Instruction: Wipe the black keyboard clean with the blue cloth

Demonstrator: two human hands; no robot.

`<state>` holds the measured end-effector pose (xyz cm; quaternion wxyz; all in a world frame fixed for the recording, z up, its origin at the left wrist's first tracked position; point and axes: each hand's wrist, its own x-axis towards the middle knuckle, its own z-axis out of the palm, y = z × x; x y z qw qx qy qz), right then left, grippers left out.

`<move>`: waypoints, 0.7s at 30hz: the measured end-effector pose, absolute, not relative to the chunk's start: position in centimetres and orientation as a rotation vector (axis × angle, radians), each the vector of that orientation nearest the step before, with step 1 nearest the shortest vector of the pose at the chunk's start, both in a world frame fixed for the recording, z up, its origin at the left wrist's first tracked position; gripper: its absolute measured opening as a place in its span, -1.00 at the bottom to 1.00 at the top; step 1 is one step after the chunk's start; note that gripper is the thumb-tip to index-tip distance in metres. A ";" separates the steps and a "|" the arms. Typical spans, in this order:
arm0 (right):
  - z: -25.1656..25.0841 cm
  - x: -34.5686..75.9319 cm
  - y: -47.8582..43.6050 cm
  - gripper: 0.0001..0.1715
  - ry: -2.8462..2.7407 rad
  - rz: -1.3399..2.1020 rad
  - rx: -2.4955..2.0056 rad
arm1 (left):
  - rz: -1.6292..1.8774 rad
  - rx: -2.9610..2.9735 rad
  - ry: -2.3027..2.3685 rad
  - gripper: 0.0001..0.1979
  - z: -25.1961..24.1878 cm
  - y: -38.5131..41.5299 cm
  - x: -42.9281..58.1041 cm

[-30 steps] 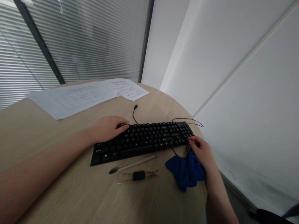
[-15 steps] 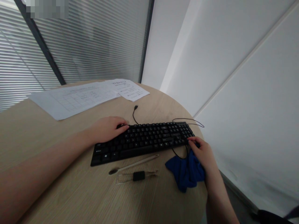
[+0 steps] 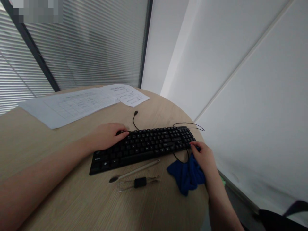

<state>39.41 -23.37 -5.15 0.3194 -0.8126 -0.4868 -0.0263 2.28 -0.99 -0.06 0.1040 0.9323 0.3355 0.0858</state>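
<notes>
A black keyboard [image 3: 144, 144] lies slightly slanted on the wooden table. My left hand [image 3: 109, 135] grips its upper left part, thumb over the keys and the other fingers at the back edge. At the lower right corner, my right hand [image 3: 201, 153] pinches the keyboard's edge, above a crumpled blue cloth [image 3: 184, 176]. In front of the keyboard lie a thin brush [image 3: 137, 170] with a dark head and a wire tool with a black middle piece [image 3: 140, 182].
Printed papers [image 3: 81, 104] lie at the back left of the table [image 3: 158, 109]. A cable with a plug [image 3: 136, 113] sticks out behind the keyboard, and a cable loop [image 3: 192, 125] reaches the right table edge. A white wall and window blinds stand beyond.
The whole view has shifted slightly, so things appear a little further left. Both hands keep the same hold on the keyboard.
</notes>
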 end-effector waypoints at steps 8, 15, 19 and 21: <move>-5.2 39.3 -23.3 -0.53 -1.286 -0.074 -2.006 | 0.246 2.761 0.977 -0.49 0.3 -1.2 2.2; -3.2 38.4 -23.2 -0.53 -1.379 -0.186 -1.858 | 0.259 2.818 0.982 -0.45 0.2 -0.3 1.1; 0.0 37.2 -22.7 -0.55 -1.531 -0.249 -1.789 | 0.274 2.821 1.017 -0.47 0.3 0.1 0.6; 2.0 36.2 -22.2 -0.60 -1.639 -0.302 -1.716 | 0.263 2.802 1.058 -0.48 0.5 0.1 0.4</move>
